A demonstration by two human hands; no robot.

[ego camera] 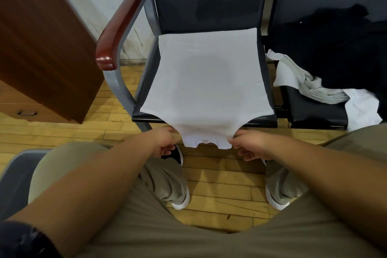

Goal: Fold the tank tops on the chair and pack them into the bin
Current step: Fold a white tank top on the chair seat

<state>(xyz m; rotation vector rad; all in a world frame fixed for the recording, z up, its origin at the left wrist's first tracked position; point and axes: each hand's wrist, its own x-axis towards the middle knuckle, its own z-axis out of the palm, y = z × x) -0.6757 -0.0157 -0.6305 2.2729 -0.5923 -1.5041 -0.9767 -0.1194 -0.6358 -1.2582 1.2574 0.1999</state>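
A white tank top lies spread flat on the dark seat of a chair, hem toward the backrest. Its shoulder straps hang over the seat's front edge. My left hand pinches the left strap and my right hand pinches the right strap, both just below the seat edge. On the neighbouring seat to the right lies a heap of white and grey tank tops beside dark clothes. No bin is in view.
The chair has a red-brown wooden armrest on a grey metal frame at the left. A brown wooden cabinet stands further left. My legs and shoes rest on the wooden plank floor in front of the chair.
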